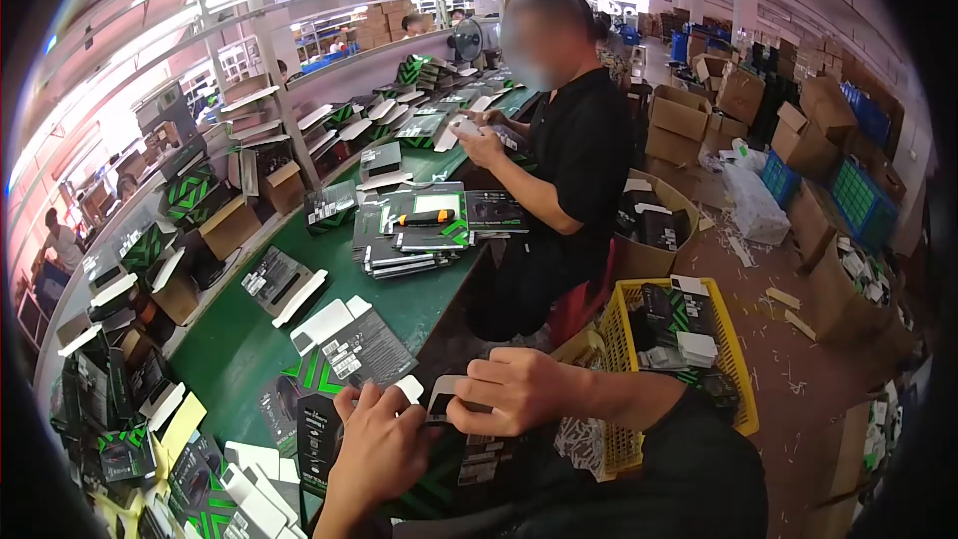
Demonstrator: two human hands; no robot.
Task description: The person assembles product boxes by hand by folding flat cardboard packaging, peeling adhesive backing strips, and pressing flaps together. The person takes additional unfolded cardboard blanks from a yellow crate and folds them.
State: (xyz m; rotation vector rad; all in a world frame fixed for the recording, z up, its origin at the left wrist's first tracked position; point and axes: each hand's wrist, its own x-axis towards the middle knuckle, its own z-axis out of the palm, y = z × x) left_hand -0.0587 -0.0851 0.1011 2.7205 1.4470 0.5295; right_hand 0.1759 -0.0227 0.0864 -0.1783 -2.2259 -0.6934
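My left hand point(379, 442) has its fingers curled over the edge of a flattened black-and-green cardboard box point(317, 436), near a small white flap. Close beside it, my right hand point(516, 391) is closed in a pinch on a dark piece with a pale border point(442, 396), which looks like a box flap. More printed black cardboard shows below my right hand, partly hidden by both hands. Just beyond, another black box with white flaps point(367, 347) lies on the green table.
A yellow-and-black box cutter point(427, 218) rests on stacked flat boxes point(404, 252). Opposite, a person in black point(579, 150) handles a white piece. A yellow basket point(731, 359) of boxes stands at my right. Loose boxes point(261, 489) crowd the near left; paper scraps litter the floor.
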